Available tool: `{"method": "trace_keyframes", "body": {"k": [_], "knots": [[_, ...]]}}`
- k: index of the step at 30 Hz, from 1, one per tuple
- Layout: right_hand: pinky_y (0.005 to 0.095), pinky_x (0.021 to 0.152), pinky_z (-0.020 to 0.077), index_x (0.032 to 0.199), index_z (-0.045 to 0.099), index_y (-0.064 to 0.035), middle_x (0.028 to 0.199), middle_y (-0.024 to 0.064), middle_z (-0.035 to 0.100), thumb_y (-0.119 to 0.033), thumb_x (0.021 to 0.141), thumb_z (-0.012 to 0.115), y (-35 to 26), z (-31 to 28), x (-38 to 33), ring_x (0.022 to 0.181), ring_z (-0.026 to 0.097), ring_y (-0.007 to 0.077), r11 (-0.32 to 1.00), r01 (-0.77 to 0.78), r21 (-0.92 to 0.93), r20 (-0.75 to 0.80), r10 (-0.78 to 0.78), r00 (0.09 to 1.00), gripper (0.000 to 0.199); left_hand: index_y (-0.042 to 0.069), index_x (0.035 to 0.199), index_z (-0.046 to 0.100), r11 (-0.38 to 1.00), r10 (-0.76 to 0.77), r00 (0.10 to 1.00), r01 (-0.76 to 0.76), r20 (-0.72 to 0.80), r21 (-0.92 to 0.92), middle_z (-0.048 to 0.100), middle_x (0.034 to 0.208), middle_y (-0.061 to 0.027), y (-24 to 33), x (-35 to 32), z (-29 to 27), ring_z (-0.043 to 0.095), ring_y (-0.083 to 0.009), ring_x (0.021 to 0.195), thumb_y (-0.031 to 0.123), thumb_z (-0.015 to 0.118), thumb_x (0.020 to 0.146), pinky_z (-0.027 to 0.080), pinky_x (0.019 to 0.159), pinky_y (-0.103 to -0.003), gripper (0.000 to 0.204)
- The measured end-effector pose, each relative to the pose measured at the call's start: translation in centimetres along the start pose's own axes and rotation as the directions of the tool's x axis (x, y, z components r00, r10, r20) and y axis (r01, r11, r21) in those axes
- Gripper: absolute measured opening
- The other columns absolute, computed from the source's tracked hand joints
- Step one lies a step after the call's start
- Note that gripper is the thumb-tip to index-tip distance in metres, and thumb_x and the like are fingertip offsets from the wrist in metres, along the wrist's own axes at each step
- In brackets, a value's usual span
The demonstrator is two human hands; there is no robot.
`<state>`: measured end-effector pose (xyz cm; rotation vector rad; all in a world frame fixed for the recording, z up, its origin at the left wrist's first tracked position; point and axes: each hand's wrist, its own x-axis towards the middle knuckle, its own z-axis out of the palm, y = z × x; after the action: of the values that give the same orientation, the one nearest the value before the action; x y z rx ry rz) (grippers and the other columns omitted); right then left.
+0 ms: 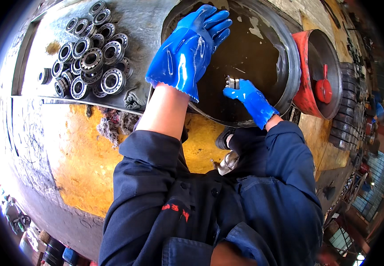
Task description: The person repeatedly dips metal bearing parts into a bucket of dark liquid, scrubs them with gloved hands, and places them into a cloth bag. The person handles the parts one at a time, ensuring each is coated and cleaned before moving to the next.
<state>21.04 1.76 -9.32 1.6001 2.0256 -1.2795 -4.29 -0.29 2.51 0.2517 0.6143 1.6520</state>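
Observation:
My left hand point(192, 46), in a long blue rubber glove, is raised over the left rim of a wide round metal basin point(293, 66). Its fingers are stretched out and hold nothing that I can see. Brown, murky liquid point(249, 48) with pale patches fills the basin. Lower down and to the right, my right hand point(247, 94), also gloved in blue, grips a shiny metal roller bearing point(232, 83) above the liquid. The fingers of that hand partly cover the bearing.
Left of the basin, a heap of steel bearings point(91, 60) lies on a metal-topped table point(145, 26), with a grey rag point(134, 99) near its edge. A red tub point(303, 80) holding a red scoop-like tool point(323, 91) stands right of the basin. Dark ridged rings point(346, 106) stack beyond it.

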Motion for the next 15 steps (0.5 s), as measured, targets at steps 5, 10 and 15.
{"method": "trace_keyframes", "body": {"k": [5,10,15], "knots": [[0.035,0.075,0.0536,0.104,0.076,-0.006,0.086,0.005,0.073,-0.037,0.086,0.076,0.5,-0.8,0.2,0.078,0.065,0.0126,0.962,0.178,0.206,0.072,-0.196,0.978,0.036,-0.005,0.145,0.048,0.982,-0.111,0.993,0.114,0.033,-0.154,0.053,0.145,-0.0231,2.3,-2.6,2.5,0.055,-0.0314,0.132,0.015,0.043,0.11,0.044,0.112,-0.034,0.04],[0.0382,0.076,0.0543,0.104,0.076,-0.0054,0.089,0.0107,0.074,-0.036,0.084,0.076,5.5,-1.2,1.2,0.082,0.069,0.0195,0.96,0.099,0.26,0.034,-0.112,0.993,0.036,-0.001,0.152,0.04,0.968,0.089,0.958,-0.019,0.272,-0.252,0.053,0.147,-0.0247,-0.7,-0.7,-1.5,0.055,-0.0404,0.133,0.029,0.05,0.108,0.048,0.112,-0.046,0.054],[0.0496,0.08,0.0539,0.101,0.073,-0.0024,0.099,0.0292,0.071,-0.039,0.081,0.075,1.8,-1.1,-1.2,0.097,0.069,0.0435,0.968,-0.048,-0.245,-0.19,0.001,0.982,0.042,0.001,0.151,0.043,0.999,-0.002,1.0,0.002,0.017,0.041,0.056,0.146,-0.0246,-0.1,-0.5,1.1,0.062,-0.0386,0.126,0.039,0.053,0.107,0.052,0.108,-0.046,0.059]]}}
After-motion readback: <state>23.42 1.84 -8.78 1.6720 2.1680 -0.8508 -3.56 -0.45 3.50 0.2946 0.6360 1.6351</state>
